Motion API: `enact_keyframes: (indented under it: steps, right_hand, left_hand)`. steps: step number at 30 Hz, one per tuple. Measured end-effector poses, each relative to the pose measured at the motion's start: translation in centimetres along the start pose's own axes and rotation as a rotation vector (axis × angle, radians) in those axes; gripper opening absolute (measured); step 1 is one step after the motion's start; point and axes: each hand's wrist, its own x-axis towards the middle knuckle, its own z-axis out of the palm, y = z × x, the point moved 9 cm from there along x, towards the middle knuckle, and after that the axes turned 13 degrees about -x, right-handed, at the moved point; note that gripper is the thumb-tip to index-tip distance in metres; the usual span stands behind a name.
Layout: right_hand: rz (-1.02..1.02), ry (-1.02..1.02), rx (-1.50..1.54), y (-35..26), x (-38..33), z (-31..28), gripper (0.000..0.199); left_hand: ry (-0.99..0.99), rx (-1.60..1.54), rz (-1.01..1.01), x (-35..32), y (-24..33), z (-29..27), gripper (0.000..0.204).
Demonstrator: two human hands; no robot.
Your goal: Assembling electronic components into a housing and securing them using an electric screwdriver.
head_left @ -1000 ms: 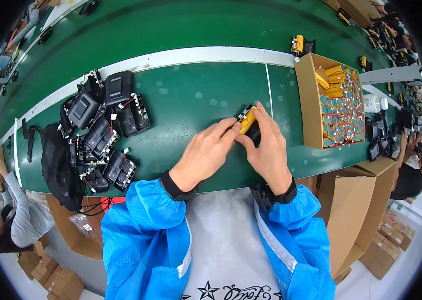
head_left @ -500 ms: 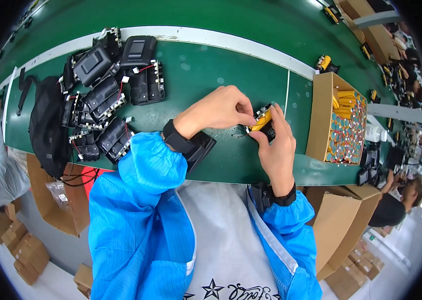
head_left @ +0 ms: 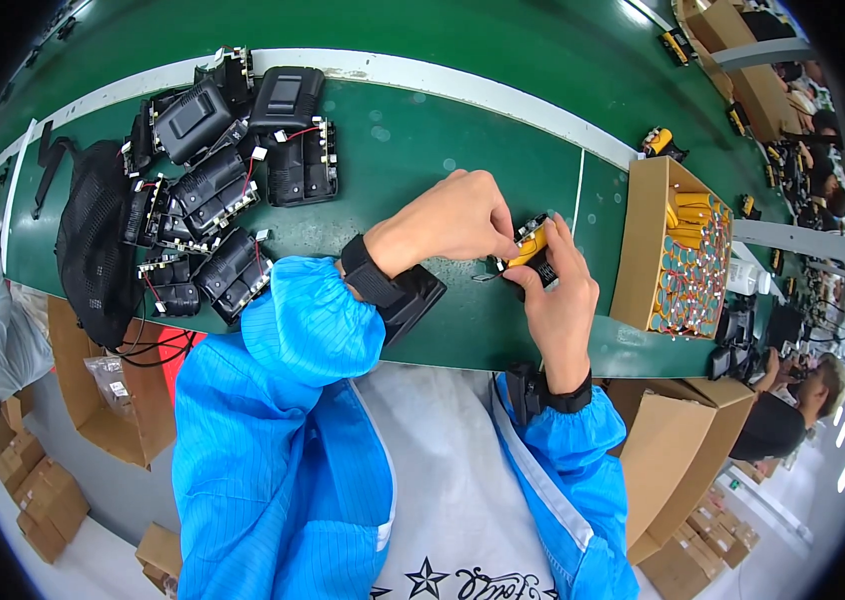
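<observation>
A small black plastic housing with a yellow cylindrical battery point(head_left: 531, 246) in it is between my two hands, just above the green bench. My right hand point(head_left: 565, 300) grips the housing from its right side, thumb below and fingers along the far edge. From the left, my left hand point(head_left: 448, 222) has thumb and forefinger pinched together at the battery's near-left end. Whatever is between those fingertips is too small to make out. A short thin lead or metal piece point(head_left: 484, 277) sticks out below the left fingertips.
Several black housings point(head_left: 211, 190) with circuit boards and red wires are heaped at the left, beside a black mesh bag point(head_left: 95, 245). On the right stands a cardboard box point(head_left: 640, 245) of yellow batteries. Open cartons point(head_left: 678, 455) are below the bench edge. Other people work at far left and right.
The view has shifted slightly. Both hands keep nearly the same hold on the housing, and the left fingertips remain at the battery's end.
</observation>
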Motion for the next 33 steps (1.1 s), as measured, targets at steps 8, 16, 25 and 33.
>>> enact_keyframes:
  steps: [8,16,25,33]
  right_hand:
    - [0.006,0.005,0.009,0.1,0.0,0.0,0.063]
    - [0.01,0.006,0.009,0.1,0.1,0.0,0.063]
    - [0.017,-0.009,0.024,0.4,0.1,0.1,0.063]
    - [-0.034,-0.034,0.007,-0.2,0.3,-0.1,0.063]
  left_hand:
    - [0.008,-0.041,-0.039,-0.1,-0.5,0.0,0.018]
    - [0.016,-0.044,-0.017,-0.1,-0.5,0.0,0.018]
    - [0.011,-0.044,-0.006,-0.1,-0.9,0.1,0.019]
    - [-0.036,-0.081,0.236,-1.1,-1.1,0.4,0.016]
